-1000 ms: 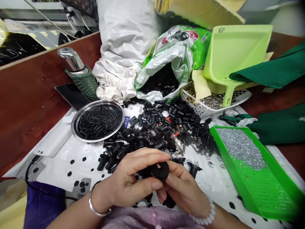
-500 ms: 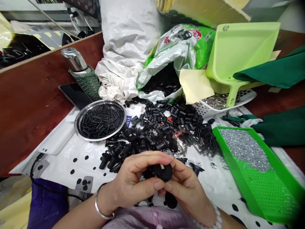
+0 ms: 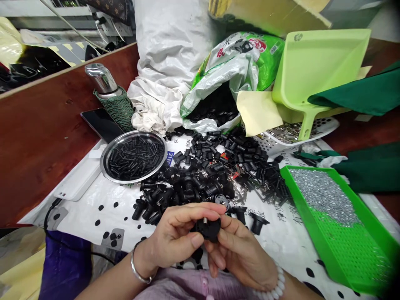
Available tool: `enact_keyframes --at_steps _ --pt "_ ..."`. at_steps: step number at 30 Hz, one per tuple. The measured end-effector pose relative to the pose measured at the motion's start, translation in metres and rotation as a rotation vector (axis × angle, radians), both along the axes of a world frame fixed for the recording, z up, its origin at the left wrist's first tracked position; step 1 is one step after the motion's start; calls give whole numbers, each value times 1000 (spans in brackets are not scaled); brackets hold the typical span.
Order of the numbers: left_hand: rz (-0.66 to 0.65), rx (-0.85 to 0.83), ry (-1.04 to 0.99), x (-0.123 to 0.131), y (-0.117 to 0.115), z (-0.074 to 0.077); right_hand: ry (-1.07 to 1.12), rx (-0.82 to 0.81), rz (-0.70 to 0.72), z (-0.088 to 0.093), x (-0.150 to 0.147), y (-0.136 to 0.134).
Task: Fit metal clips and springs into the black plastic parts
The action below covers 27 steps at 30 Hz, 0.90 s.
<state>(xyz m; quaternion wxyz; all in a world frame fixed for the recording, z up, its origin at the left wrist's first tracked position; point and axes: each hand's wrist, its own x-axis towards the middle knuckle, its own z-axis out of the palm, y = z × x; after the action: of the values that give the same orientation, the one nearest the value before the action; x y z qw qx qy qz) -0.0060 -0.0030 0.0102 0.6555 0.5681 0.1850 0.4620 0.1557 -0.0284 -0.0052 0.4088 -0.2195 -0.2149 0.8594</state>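
Low in the head view, a black round plastic part (image 3: pixel 209 231) with a small metal pin standing up from its face is held between both hands. My left hand (image 3: pixel 175 237) is closed on its left side, thumb in front and fingers over the top. My right hand (image 3: pixel 243 248) pinches its right edge between thumb and index finger, the other fingers curled below. Just beyond the fingers lies a grey metal disc (image 3: pixel 221 201). A heap of black flanged plastic parts (image 3: pixel 187 187) spreads behind the hands, with a loose one (image 3: pixel 258 223) to the right.
At left stands a steel plate (image 3: pixel 104 166) of black screw-like pieces, near a phone (image 3: pixel 101 123) and a netted flask (image 3: pixel 115 108). A green tray (image 3: pixel 340 254) of small silvery pieces lies at right. Behind are an open plastic bag (image 3: pixel 250 75) and a light-green dustpan (image 3: pixel 321 66).
Both hands have shifted slightly left with the black part, which has turned so its pin shows more. My right hand's lower fingers have come further down, and more of the grey disc shows.
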Motion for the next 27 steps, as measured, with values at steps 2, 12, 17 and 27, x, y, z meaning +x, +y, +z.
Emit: enact_keyframes --at_steps 2,12,17,27 --pt "-33 -18 29 -2 0 2 -14 58 32 -1 2 -1" --pt "167 264 256 -4 3 -1 -331 269 -67 1 8 1" --pt "193 304 262 -4 3 2 -339 286 -94 0 8 0" --pt "50 292 207 -1 15 11 -318 324 -40 11 14 2"
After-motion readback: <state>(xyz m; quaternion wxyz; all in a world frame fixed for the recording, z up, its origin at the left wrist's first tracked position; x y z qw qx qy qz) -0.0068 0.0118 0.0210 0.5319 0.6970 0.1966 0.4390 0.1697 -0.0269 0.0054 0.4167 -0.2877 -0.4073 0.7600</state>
